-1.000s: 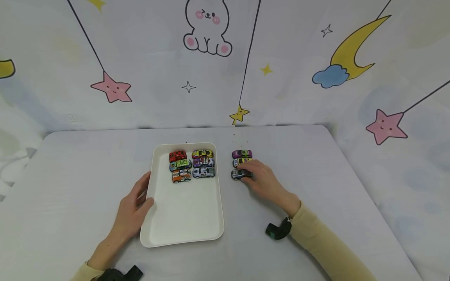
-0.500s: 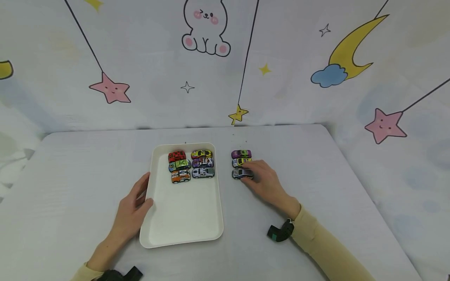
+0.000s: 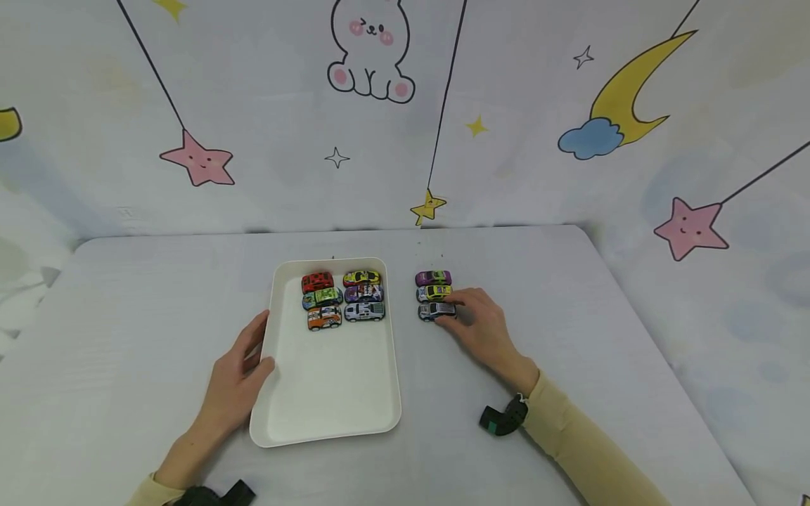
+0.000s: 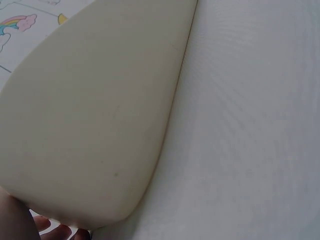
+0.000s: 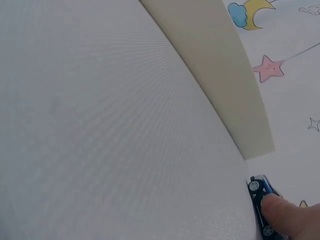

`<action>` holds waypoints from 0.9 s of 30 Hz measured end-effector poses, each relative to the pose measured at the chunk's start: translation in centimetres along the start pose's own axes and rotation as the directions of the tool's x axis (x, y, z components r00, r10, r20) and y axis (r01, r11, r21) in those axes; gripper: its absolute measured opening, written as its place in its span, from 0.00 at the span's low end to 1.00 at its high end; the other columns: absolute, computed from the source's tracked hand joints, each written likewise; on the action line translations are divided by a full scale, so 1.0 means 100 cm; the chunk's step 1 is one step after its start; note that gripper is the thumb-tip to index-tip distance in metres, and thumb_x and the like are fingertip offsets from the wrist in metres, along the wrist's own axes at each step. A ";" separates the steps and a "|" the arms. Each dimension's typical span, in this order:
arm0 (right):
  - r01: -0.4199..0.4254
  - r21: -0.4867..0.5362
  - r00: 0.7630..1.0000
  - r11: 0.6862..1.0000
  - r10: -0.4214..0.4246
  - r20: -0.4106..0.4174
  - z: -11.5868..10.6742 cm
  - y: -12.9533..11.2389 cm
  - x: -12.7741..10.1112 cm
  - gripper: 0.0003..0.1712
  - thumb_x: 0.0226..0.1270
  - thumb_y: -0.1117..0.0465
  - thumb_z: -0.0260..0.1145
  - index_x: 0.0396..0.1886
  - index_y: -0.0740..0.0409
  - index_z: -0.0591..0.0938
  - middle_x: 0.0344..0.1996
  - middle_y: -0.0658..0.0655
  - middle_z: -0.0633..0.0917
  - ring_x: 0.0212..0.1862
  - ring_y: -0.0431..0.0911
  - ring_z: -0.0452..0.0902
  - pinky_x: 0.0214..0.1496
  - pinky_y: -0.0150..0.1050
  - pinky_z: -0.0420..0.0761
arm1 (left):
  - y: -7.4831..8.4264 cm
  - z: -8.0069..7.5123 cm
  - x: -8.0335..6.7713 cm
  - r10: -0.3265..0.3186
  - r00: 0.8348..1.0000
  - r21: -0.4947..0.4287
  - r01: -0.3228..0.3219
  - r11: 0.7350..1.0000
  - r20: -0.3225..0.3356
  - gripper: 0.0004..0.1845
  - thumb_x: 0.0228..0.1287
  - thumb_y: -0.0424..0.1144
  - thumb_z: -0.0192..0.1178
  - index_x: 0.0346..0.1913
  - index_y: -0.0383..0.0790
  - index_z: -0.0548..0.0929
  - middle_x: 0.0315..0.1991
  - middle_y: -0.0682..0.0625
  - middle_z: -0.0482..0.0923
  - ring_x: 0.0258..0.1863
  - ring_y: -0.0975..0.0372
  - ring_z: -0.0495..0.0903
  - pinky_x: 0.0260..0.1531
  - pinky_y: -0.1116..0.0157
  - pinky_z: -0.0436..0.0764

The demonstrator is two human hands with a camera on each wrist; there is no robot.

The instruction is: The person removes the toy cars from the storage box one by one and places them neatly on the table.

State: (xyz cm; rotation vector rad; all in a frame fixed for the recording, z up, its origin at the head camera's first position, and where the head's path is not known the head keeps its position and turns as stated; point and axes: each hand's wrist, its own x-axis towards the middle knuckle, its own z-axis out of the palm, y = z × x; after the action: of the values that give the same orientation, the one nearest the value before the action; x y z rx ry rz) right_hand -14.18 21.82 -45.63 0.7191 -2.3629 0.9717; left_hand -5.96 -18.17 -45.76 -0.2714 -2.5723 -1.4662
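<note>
Right of centre in the frame, the right hand (image 3: 487, 330) pinches the gray toy car (image 3: 432, 312) at its right end between thumb and fingers; the right wrist view shows the thumb pressed to the car's side, at the lower right. The gray car sits on the white-covered counter (image 3: 126, 337), lowest in a column of three. Just above it is a yellow car (image 3: 432, 294), close to the index finger, and above that a purple-and-green car (image 3: 433, 278).

At centre left, the left hand (image 3: 229, 383) holds the left edge of a white tray (image 3: 329, 386), its thumb at the rim and its fingers along the outer side. Six cars stand in the tray's upper part: red (image 3: 317, 282), green (image 3: 322, 298) and orange (image 3: 324, 318) down the left, bright yellow (image 3: 362, 278), dark purple (image 3: 363, 293) and silver (image 3: 364, 311) down the right.

A backdrop (image 3: 272, 183) printed with stars, a moon and a white animal fills the upper frame. Black wrist devices show at the lower right of centre (image 3: 504, 417) and bottom left.
</note>
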 end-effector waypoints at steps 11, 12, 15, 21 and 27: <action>-0.039 -0.012 0.999 0.999 0.039 -0.028 0.002 0.002 -0.002 0.23 0.44 0.63 0.83 0.42 0.61 0.86 0.39 0.54 0.86 0.43 0.46 0.81 0.46 0.34 0.80 | -0.001 -0.002 -0.001 -0.002 1.000 0.011 0.002 1.000 -0.001 0.38 0.65 0.24 0.53 0.78 0.43 0.59 0.72 0.36 0.67 0.66 0.39 0.71 0.53 0.88 0.65; -0.037 -0.015 0.999 0.999 0.037 -0.032 0.003 0.003 -0.002 0.23 0.44 0.63 0.83 0.42 0.61 0.86 0.39 0.54 0.86 0.43 0.47 0.81 0.46 0.34 0.80 | -0.001 -0.002 -0.001 -0.003 1.000 0.012 0.003 1.000 -0.002 0.38 0.65 0.24 0.53 0.78 0.43 0.59 0.72 0.36 0.67 0.66 0.39 0.71 0.53 0.88 0.65; -0.040 -0.016 0.999 0.999 0.040 -0.036 0.003 0.003 -0.002 0.23 0.44 0.63 0.83 0.42 0.61 0.86 0.38 0.54 0.86 0.43 0.47 0.81 0.45 0.36 0.80 | -0.001 -0.001 -0.001 -0.004 1.000 0.014 0.004 1.000 -0.001 0.38 0.65 0.24 0.53 0.78 0.43 0.59 0.72 0.35 0.66 0.66 0.39 0.71 0.53 0.88 0.65; -0.047 -0.014 0.998 0.999 0.046 -0.033 0.002 0.001 -0.002 0.23 0.45 0.63 0.83 0.42 0.61 0.86 0.39 0.55 0.86 0.45 0.48 0.81 0.45 0.40 0.81 | -0.001 -0.001 -0.001 0.004 1.000 0.009 -0.004 1.000 -0.001 0.38 0.65 0.24 0.53 0.78 0.42 0.59 0.72 0.36 0.67 0.66 0.39 0.71 0.53 0.88 0.66; -0.027 -0.005 0.998 1.000 0.027 -0.049 0.002 0.001 -0.002 0.23 0.47 0.64 0.82 0.44 0.63 0.86 0.43 0.56 0.87 0.49 0.50 0.80 0.53 0.34 0.78 | -0.001 0.000 0.000 0.004 1.000 0.008 -0.004 1.000 -0.001 0.38 0.65 0.24 0.53 0.78 0.43 0.59 0.72 0.36 0.67 0.66 0.39 0.71 0.53 0.88 0.65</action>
State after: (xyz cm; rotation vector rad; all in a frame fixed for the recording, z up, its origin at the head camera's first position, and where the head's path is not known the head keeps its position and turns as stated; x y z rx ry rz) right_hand -14.16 21.78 -45.96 0.6551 -2.3376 0.9832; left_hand -5.99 -18.25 -45.80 -0.2737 -2.5747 -1.4541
